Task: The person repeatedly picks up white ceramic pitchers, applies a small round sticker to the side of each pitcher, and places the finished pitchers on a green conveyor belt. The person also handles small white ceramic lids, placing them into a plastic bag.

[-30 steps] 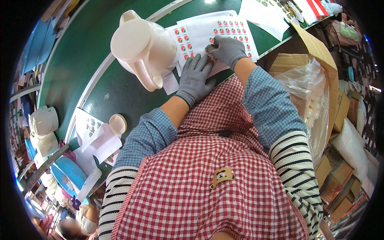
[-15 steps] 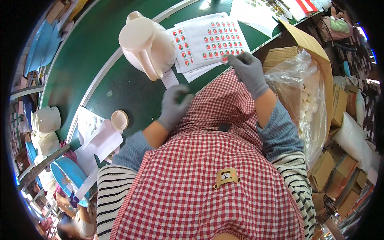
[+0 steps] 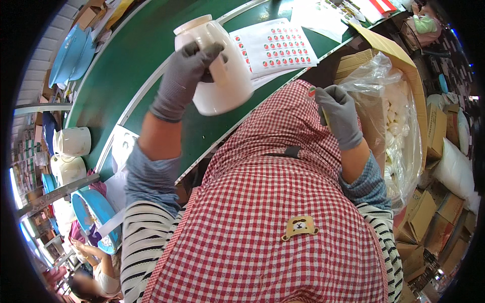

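Note:
My left hand, in a grey glove, is closed round the handle of a white plastic jug. The jug is tilted over the green table, its wide end toward me and its narrower end away. Above my apron, my right hand, also gloved, pinches a small round red and green sticker at its fingertips. Beyond the jug lie white sheets of the same stickers, several rows on the top sheet, some spots bare. The jug covers part of these sheets.
A carton lined with clear plastic holds small cream-coloured parts at my right. More white jugs and a blue basin stand at the left. Another person is at the lower left. Papers lie at the table's far end.
My left hand has moved up and left and taken the jug by its handle. The jug is now tilted. My right hand, with the sticker, has moved right and nearer, away from the sheets.

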